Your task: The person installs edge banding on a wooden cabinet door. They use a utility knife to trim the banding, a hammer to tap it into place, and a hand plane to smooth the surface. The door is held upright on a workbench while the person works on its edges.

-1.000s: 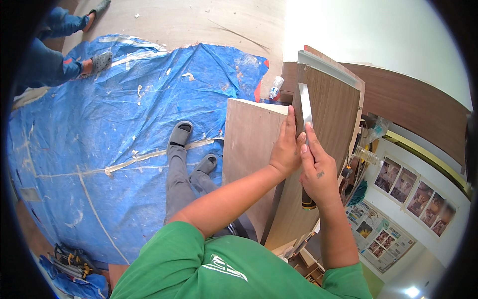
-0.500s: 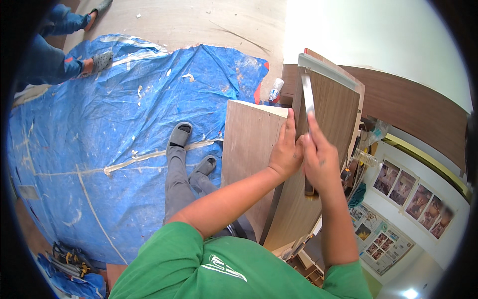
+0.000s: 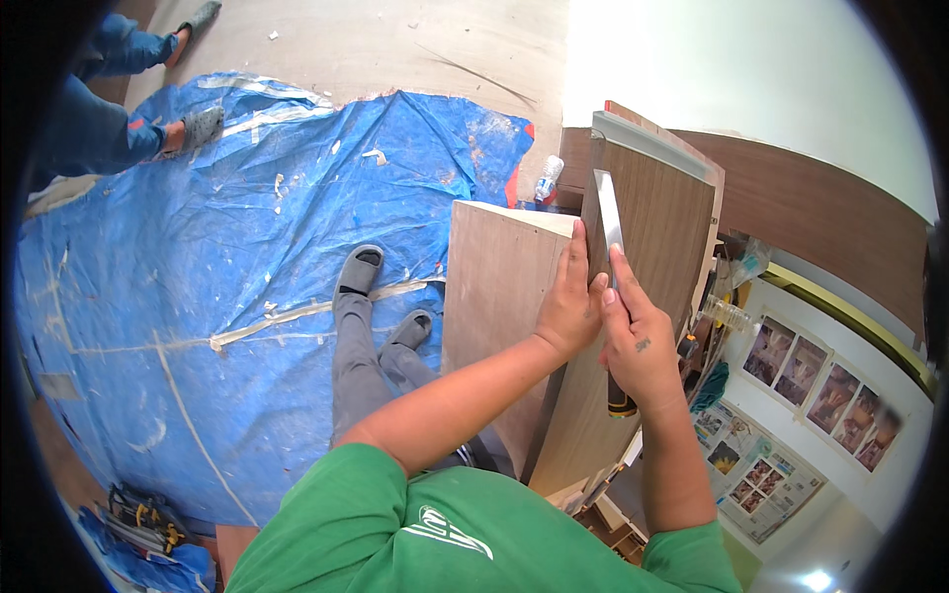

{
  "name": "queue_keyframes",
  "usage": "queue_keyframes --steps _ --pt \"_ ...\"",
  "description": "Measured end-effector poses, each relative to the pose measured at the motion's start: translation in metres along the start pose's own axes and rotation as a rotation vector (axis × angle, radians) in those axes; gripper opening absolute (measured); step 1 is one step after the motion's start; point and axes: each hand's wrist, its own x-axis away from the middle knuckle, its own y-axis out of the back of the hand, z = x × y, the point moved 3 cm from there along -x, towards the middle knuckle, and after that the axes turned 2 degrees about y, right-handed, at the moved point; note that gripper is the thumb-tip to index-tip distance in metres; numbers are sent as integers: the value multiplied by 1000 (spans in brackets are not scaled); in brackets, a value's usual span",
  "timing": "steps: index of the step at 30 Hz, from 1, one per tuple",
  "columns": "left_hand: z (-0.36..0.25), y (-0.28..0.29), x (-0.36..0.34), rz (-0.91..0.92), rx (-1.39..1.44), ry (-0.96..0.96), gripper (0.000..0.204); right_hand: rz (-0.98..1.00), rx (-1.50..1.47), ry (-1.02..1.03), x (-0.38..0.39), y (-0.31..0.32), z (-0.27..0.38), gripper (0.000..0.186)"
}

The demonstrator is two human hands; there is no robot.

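Observation:
My right hand (image 3: 635,346) grips a long flat steel blade tool (image 3: 607,203) with a black-and-yellow handle; the blade lies along the upright brown wood-grain panel (image 3: 657,227), pointing toward the pale strip (image 3: 647,143) at its top. My left hand (image 3: 568,311) rests with fingers stretched out along the edge where a lighter reddish-brown board (image 3: 499,267) meets that panel, just left of the blade. The left thumb is close to the tool.
A blue tarp (image 3: 198,277) with tape and scraps covers the floor. Another person's legs (image 3: 114,138) stand upper left. A plastic bottle (image 3: 549,178) is behind the boards. A tool bag (image 3: 143,524) sits lower left; tools and posters (image 3: 781,351) are at the right.
Between half a second ago and now the blade has slid back toward me, away from the pale top strip, after moving toward it earlier. My left hand has barely moved.

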Motion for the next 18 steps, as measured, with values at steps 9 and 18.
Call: queue_keyframes --steps 9,18 --pt "-3 -1 -1 6 28 14 88 46 16 -86 -11 10 14 48" --pt "-5 1 9 -23 -15 -53 86 -12 19 70 -3 3 5 48"
